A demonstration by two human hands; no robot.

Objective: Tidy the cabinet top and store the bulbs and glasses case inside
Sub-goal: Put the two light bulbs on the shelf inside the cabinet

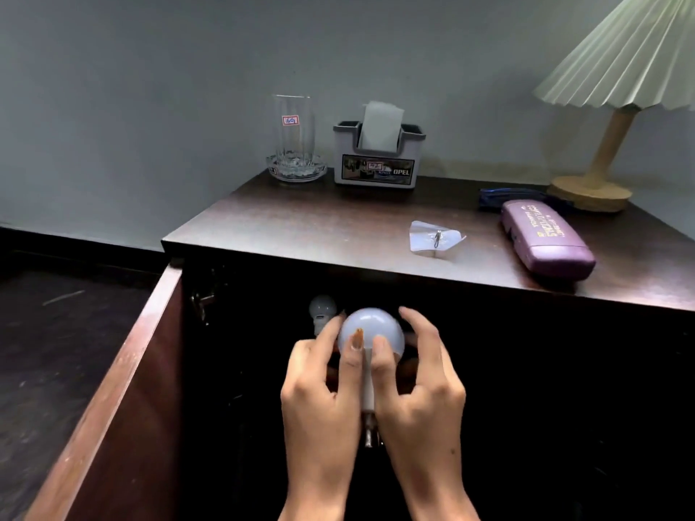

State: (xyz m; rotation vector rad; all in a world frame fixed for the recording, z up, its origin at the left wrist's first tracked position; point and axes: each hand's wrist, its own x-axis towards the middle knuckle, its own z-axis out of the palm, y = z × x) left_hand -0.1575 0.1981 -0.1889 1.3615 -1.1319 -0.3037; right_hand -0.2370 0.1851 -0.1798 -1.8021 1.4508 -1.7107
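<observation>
Head view: at six o'clock in the frame, both hands meet on one bulb (376, 325) in front of the dark cabinet opening. The left hand (323, 385) and the right hand (417, 385) each curl round it, thumbs on the white globe, and the metal base points back toward the person. Probably the two-handed hold is there to steady a smooth, fragile globe while it goes in. A second bulb (322, 308) lies inside, just at ten o'clock of the held one (so that half of the storing looks done). The cabinet door (124, 370) stands swung open at eight o'clock, out of the hands' way. The purple glasses case (545, 238) waits on the cabinet top (301, 223) at two o'clock, near the front edge, close beside a lamp (601, 144). A clear hook (436, 238) lies at nine o'clock of the case.
</observation>
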